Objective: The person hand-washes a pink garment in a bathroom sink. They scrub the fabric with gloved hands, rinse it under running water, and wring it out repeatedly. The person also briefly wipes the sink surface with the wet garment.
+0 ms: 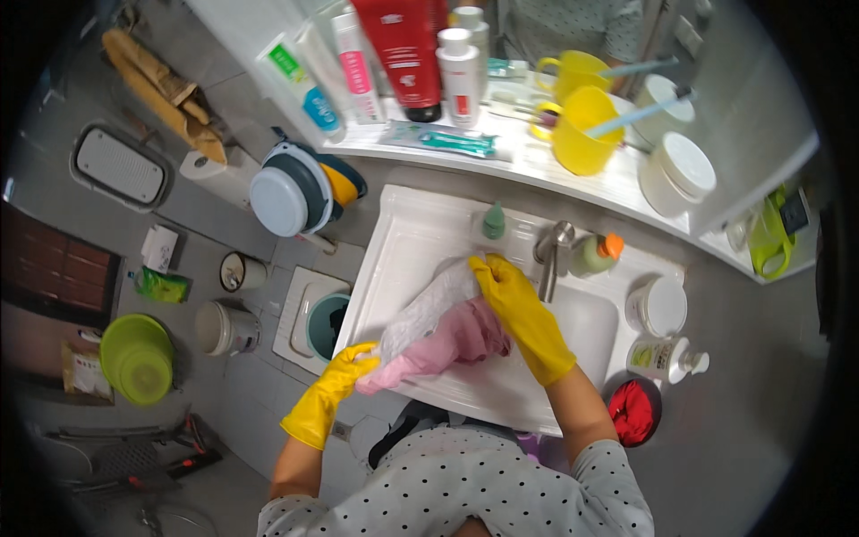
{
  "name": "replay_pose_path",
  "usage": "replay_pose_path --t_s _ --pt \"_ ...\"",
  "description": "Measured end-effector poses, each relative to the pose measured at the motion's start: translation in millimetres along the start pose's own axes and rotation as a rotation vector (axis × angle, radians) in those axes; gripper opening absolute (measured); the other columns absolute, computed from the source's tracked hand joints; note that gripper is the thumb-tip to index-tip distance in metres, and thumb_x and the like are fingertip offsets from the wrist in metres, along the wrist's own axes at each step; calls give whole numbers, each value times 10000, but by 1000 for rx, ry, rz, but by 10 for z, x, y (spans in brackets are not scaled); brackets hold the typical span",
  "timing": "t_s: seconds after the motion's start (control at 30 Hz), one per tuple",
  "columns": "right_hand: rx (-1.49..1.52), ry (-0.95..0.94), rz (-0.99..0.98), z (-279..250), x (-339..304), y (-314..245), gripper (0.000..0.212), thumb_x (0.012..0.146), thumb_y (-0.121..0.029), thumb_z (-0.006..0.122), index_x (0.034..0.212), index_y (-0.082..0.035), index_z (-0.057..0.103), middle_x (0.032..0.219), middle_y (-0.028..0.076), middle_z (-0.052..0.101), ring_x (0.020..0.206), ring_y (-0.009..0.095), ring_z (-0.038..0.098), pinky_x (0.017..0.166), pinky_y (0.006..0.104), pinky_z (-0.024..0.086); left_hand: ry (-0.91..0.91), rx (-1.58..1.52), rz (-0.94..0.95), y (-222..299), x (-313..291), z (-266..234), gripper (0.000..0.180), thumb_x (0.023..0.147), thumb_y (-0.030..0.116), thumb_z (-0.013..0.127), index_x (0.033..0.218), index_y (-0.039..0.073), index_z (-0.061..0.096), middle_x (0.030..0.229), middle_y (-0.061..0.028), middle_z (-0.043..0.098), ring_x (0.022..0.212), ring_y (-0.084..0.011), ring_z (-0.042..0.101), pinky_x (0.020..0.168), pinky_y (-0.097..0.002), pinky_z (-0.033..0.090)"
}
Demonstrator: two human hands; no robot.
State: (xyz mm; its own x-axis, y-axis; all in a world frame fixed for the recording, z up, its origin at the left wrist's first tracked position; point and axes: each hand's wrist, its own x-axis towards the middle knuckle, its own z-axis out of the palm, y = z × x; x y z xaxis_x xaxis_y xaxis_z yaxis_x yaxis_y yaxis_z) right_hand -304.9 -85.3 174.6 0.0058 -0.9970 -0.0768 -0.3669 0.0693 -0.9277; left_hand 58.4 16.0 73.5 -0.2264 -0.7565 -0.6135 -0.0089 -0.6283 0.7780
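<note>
A pink and white cloth item, perhaps a garment, stretches slantwise between my two hands over the white sink. My left hand, in a yellow rubber glove, is closed on its lower left end near the sink's front edge. Farther up and to the right, my right hand, gloved the same way, grips the upper end close to the tap. The white side faces back, the pink side toward me. Part of the basin lies behind my right glove and forearm.
Behind the tap runs a white shelf with tubes, a yellow cup and jars. A green pump bottle, a white jar and a white pump bottle line the right. Buckets, one green, stand left.
</note>
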Motion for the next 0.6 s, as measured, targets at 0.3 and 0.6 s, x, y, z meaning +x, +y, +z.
replay_pose_path --t_s 0.3,0.6 --pt "-651 -272 -418 1751 1062 1351 276 950 -244 541 1096 -57 681 1063 185 693 1017 395 630 879 456 512 720 243 -80 -424 595 317 447 938 363 611 1238 32 582 1040 -210 667 944 -345 645 796 -440 510" --pt "-740 -219 -379 1900 1638 1685 281 964 -195 463 1116 -48 648 1038 175 686 979 395 640 886 433 517 480 679 -65 -101 402 158 384 948 426 525 1097 79 592 1034 -246 674 970 -472 623 827 -540 486"
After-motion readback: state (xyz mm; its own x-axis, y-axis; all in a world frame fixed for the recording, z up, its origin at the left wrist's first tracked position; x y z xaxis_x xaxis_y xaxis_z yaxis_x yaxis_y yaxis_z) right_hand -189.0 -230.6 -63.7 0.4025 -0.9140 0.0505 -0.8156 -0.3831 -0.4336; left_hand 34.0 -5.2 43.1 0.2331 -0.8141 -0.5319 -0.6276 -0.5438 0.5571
